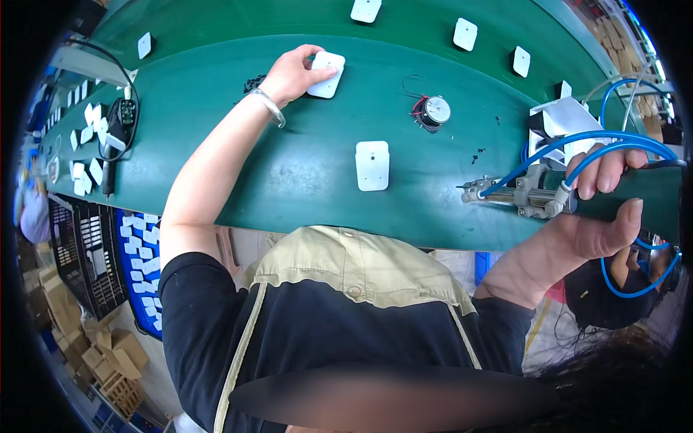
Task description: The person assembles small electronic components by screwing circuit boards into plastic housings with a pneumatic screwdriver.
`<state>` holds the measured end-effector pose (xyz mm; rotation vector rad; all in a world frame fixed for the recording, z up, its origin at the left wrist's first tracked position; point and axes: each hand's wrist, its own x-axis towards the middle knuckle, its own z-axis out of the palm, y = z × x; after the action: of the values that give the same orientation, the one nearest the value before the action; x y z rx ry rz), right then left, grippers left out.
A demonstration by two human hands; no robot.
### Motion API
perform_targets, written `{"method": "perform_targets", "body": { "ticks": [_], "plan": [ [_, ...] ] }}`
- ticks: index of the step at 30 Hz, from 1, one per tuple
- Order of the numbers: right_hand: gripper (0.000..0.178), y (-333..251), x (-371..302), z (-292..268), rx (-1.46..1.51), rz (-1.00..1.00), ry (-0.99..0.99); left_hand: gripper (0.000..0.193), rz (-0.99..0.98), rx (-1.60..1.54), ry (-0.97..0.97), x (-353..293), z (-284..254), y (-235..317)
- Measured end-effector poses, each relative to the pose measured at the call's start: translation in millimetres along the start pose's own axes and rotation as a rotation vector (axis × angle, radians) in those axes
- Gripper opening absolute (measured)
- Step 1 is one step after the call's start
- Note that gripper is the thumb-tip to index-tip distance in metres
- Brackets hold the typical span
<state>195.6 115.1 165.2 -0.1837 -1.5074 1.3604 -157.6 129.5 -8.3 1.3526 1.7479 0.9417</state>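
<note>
My left hand [289,76] is stretched out to the far side of the bench, its fingers and thumb gripping a white rounded-rectangular housing [326,85]. At the right, my right hand [610,180] wraps round the rear of a metal-nosed power screwdriver [530,196] with blue air hoses. Its fingers curl over the body while the thumb lies apart; the tool's tip points left. A second white housing [372,166] lies between the hands, nearer to me. Beyond it sits a small round motor-like part [436,110] with red and black wires.
Small dark screws [476,156] lie near the screwdriver, with a dark pile [253,84] beside my left wrist. Several white housings stand along the far green strip [411,22]. More lie at the left near a corded black tool [108,173]. A black crate [83,252] stands below left.
</note>
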Motion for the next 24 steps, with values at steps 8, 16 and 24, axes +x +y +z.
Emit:
{"method": "perform_targets", "body": {
  "ticks": [8, 16, 24],
  "plan": [
    [0.046, -6.2, -6.9, 17.5, 0.038, -0.016, 0.066, 0.047, 0.118, 0.081, -0.062, -0.7, -7.4, -7.3],
    [0.048, 3.1, -0.9, 25.9, -0.072, -0.012, 0.119, 0.051, 0.113, 0.134, 0.011, -8.8, -14.6, -16.0],
    [0.052, -0.9, -0.2, 26.1, -0.116, 0.013, 0.181, 0.056, 0.083, 0.091, 0.02, -2.2, -13.7, -18.0]
  ]
}}
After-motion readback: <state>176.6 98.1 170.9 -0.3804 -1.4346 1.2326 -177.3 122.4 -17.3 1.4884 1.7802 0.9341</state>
